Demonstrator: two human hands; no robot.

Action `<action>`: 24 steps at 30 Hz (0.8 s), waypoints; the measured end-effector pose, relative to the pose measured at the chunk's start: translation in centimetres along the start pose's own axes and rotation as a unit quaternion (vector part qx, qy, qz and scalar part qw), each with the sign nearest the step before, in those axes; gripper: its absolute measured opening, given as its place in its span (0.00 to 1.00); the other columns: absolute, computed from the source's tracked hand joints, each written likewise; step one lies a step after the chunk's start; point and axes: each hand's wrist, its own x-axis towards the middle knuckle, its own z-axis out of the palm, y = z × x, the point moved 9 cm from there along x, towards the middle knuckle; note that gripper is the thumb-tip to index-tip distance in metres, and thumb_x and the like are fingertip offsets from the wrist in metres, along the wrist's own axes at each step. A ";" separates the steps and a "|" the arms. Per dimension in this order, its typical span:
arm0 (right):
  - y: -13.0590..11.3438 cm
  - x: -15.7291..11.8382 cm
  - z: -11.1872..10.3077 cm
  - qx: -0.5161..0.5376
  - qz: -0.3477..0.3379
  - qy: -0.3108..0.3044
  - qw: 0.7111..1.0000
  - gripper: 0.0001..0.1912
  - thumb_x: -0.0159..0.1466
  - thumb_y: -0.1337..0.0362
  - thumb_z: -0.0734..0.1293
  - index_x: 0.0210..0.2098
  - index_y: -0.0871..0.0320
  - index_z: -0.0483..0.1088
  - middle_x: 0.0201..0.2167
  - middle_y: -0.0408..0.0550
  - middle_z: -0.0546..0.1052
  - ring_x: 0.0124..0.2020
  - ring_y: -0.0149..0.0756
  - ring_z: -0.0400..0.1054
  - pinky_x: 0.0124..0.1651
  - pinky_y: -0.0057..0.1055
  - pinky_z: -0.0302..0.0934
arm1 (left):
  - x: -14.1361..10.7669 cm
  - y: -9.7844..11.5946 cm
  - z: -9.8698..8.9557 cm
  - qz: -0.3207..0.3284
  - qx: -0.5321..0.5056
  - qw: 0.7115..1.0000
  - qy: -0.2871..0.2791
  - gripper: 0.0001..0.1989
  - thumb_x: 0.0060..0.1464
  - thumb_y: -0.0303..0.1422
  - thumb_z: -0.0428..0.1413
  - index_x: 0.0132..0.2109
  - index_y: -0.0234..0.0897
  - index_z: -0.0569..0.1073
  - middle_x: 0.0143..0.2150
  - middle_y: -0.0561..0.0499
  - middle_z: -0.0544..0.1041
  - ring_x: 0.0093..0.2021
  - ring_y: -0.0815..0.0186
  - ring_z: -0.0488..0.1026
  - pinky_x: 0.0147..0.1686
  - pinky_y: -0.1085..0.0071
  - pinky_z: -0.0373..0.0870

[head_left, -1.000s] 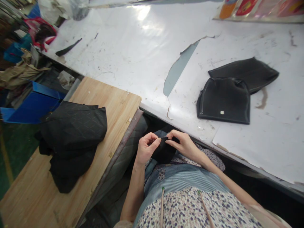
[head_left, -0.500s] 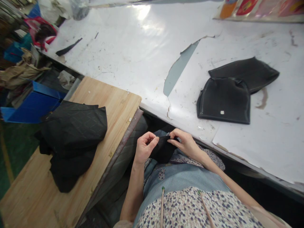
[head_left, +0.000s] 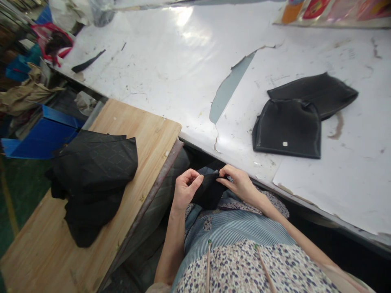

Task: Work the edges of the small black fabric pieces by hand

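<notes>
A black fabric piece [head_left: 209, 193] hangs over my lap, stretched between my two hands. My left hand [head_left: 187, 189] pinches its upper left edge between thumb and fingers. At the upper right edge, my right hand [head_left: 240, 183] grips it with thumb and forefinger. Whether anything small sits between those fingertips is too tiny to tell. On the table to the right lie two black leather-like pieces: a rounded one [head_left: 288, 128] with a small white patch, overlapping another [head_left: 317, 93] behind it.
To my left, black quilted-pattern fabric [head_left: 97, 162] is heaped on a wooden board [head_left: 146, 126]. The white-covered table [head_left: 171, 81] has a torn strip in its covering. Beyond the board are a blue bin [head_left: 45, 132] and a red bag [head_left: 50, 40]. Printed plastic packaging [head_left: 336, 14] lies at the far right.
Almost nothing differs. Both hands keep their pinch on the black fabric, and the view has shifted very slightly.
</notes>
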 end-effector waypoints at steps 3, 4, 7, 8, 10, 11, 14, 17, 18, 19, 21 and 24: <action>0.0 0.0 0.0 -0.006 -0.001 0.000 1.000 0.07 0.67 0.64 0.67 0.33 0.55 0.65 0.33 0.45 0.72 0.35 0.38 0.68 0.39 0.33 0.62 | 0.0 0.0 0.0 -0.001 -0.001 1.000 0.004 0.15 0.56 0.40 0.62 0.29 0.35 0.71 0.22 0.57 0.66 0.21 0.74 0.59 0.22 0.77 0.54; 0.0 -0.1 0.0 -0.007 -0.001 0.000 1.000 0.07 0.67 0.65 0.67 0.33 0.55 0.65 0.33 0.45 0.72 0.35 0.38 0.68 0.39 0.33 0.62 | 0.0 0.0 0.0 -0.002 -0.002 1.000 0.004 0.15 0.56 0.40 0.62 0.29 0.35 0.71 0.22 0.57 0.66 0.21 0.74 0.59 0.22 0.77 0.54; 0.1 -0.1 0.1 -0.012 -0.001 -0.002 1.000 0.07 0.67 0.65 0.68 0.33 0.55 0.65 0.33 0.45 0.72 0.35 0.38 0.68 0.38 0.33 0.62 | 0.0 0.0 0.0 -0.003 -0.002 1.000 0.004 0.15 0.56 0.40 0.62 0.29 0.35 0.71 0.22 0.57 0.66 0.21 0.74 0.59 0.22 0.77 0.55; 0.2 -0.2 0.1 -0.013 -0.002 -0.003 1.000 0.07 0.67 0.65 0.68 0.33 0.55 0.65 0.33 0.45 0.72 0.35 0.38 0.68 0.39 0.33 0.62 | -0.1 0.0 0.0 -0.003 -0.002 1.000 0.004 0.15 0.56 0.40 0.62 0.29 0.35 0.71 0.22 0.57 0.66 0.21 0.74 0.59 0.22 0.77 0.55; 0.2 -0.2 0.2 -0.015 -0.004 -0.003 1.000 0.07 0.67 0.65 0.68 0.33 0.55 0.65 0.33 0.45 0.72 0.35 0.38 0.68 0.39 0.33 0.62 | -0.1 0.0 0.1 -0.001 -0.001 1.000 0.001 0.14 0.56 0.40 0.62 0.29 0.34 0.71 0.22 0.57 0.66 0.21 0.74 0.59 0.22 0.77 0.54; 0.2 -0.2 0.2 -0.016 -0.004 -0.003 1.000 0.07 0.67 0.65 0.68 0.33 0.55 0.65 0.33 0.45 0.72 0.35 0.38 0.68 0.39 0.33 0.62 | -0.1 0.0 0.1 0.000 0.000 1.000 0.000 0.14 0.56 0.39 0.62 0.30 0.34 0.70 0.22 0.57 0.65 0.22 0.74 0.59 0.22 0.77 0.54; 0.1 -0.1 0.1 -0.017 -0.006 -0.005 1.000 0.07 0.67 0.65 0.68 0.33 0.55 0.66 0.34 0.45 0.72 0.35 0.38 0.68 0.39 0.33 0.62 | -0.1 0.0 0.1 -0.003 0.003 1.000 -0.001 0.15 0.56 0.40 0.62 0.29 0.34 0.70 0.22 0.57 0.65 0.22 0.74 0.58 0.22 0.77 0.54; 0.0 -0.1 0.1 -0.020 -0.005 -0.006 1.000 0.07 0.67 0.65 0.68 0.33 0.55 0.66 0.34 0.45 0.73 0.35 0.38 0.68 0.38 0.33 0.62 | 0.0 -0.1 0.1 -0.009 0.005 1.000 0.004 0.15 0.56 0.41 0.62 0.29 0.35 0.71 0.21 0.57 0.65 0.21 0.74 0.58 0.22 0.76 0.54; -0.1 -0.1 0.0 -0.021 -0.005 -0.005 1.000 0.07 0.67 0.65 0.68 0.33 0.55 0.66 0.33 0.45 0.73 0.35 0.38 0.68 0.38 0.33 0.62 | 0.0 -0.1 0.1 -0.010 0.005 1.000 0.005 0.15 0.55 0.41 0.62 0.29 0.35 0.71 0.21 0.57 0.65 0.21 0.74 0.58 0.22 0.76 0.54; -0.1 -0.1 0.0 -0.022 -0.004 -0.006 1.000 0.07 0.67 0.65 0.68 0.33 0.55 0.66 0.33 0.45 0.73 0.35 0.38 0.68 0.38 0.33 0.62 | 0.0 -0.1 0.1 -0.011 0.004 1.000 0.006 0.15 0.55 0.41 0.62 0.29 0.35 0.71 0.21 0.57 0.65 0.21 0.74 0.58 0.22 0.76 0.54; -0.1 -0.1 0.0 -0.023 -0.004 -0.006 1.000 0.06 0.67 0.65 0.68 0.33 0.55 0.66 0.34 0.45 0.73 0.35 0.38 0.68 0.38 0.33 0.62 | 0.0 -0.1 0.1 -0.012 0.003 1.000 0.006 0.15 0.55 0.41 0.62 0.29 0.35 0.71 0.21 0.57 0.65 0.21 0.74 0.58 0.22 0.76 0.54; 0.0 -0.1 0.1 -0.024 -0.003 -0.009 1.000 0.07 0.67 0.66 0.68 0.34 0.55 0.65 0.34 0.45 0.73 0.35 0.38 0.68 0.38 0.33 0.62 | 0.0 -0.1 0.2 -0.010 0.004 1.000 0.002 0.15 0.55 0.41 0.62 0.29 0.35 0.70 0.21 0.57 0.65 0.21 0.74 0.58 0.22 0.76 0.54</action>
